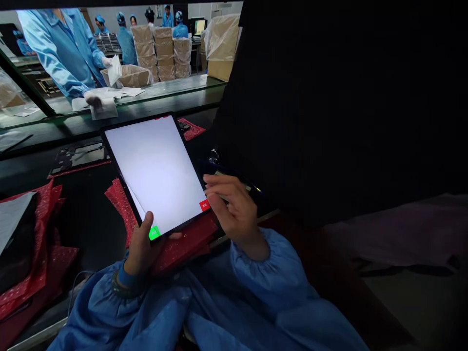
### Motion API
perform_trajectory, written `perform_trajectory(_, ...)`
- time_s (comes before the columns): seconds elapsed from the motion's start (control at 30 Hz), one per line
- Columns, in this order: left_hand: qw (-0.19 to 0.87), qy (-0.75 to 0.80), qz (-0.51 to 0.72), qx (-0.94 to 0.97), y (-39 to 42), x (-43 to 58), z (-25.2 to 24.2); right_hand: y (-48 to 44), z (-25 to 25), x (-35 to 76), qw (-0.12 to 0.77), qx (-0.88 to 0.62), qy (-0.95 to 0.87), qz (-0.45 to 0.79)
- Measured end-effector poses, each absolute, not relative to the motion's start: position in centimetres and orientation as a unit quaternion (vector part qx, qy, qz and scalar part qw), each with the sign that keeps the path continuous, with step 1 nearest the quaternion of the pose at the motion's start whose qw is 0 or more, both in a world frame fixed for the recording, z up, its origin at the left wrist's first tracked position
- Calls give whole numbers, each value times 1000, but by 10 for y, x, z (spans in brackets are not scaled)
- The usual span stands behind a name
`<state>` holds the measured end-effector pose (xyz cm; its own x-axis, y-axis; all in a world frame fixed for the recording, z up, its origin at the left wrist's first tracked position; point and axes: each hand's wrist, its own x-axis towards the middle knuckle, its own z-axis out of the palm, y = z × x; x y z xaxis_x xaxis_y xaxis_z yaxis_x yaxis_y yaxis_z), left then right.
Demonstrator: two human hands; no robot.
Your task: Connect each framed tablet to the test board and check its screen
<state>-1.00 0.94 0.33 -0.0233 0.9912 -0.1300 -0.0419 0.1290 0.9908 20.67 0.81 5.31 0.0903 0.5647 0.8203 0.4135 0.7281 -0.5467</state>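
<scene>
A tablet (pixel 157 170) with a lit white screen is tilted up in front of me, a green button at its near corner and a red one at its right corner. My left hand (pixel 143 248) grips the tablet's near left corner, thumb on the screen beside the green button. My right hand (pixel 234 209) hovers at the tablet's right edge, fingers spread and slightly curled near the red button, holding nothing. A red bubble-wrap sleeve (pixel 183 241) lies under the tablet.
More red bubble bags (pixel 40 258) pile at the left on the dark bench. A dark hood (pixel 329 97) fills the right. Beyond a glass shelf (pixel 175 87), a co-worker in blue (pixel 62 44) handles white sheets beside stacked cartons (pixel 161 51).
</scene>
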Motion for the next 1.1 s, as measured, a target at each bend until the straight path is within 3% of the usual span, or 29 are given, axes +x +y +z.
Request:
perform_trajectory(0.1,455,567,498,473,10,-17,9,26,62,200,611,-370,-699,25)
perform_trajectory(0.2,444,576,488,482,9,-14,18,46,71,195,564,-370,-735,-75)
perform_trajectory(0.37,600,507,444,430,7,0,25,75,98,191,420,-342,-798,-265)
perform_trajectory(0.57,674,460,435,381,5,2,25,92,130,189,259,-354,-852,-285)
perform_trajectory(0.7,696,453,434,350,4,1,24,92,127,196,272,-347,-860,-257)
perform_trajectory(0.97,711,403,426,388,5,-2,21,94,122,200,426,-290,-855,-59)
perform_trajectory(1.1,694,403,450,392,0,3,25,57,121,194,369,-321,-867,-92)
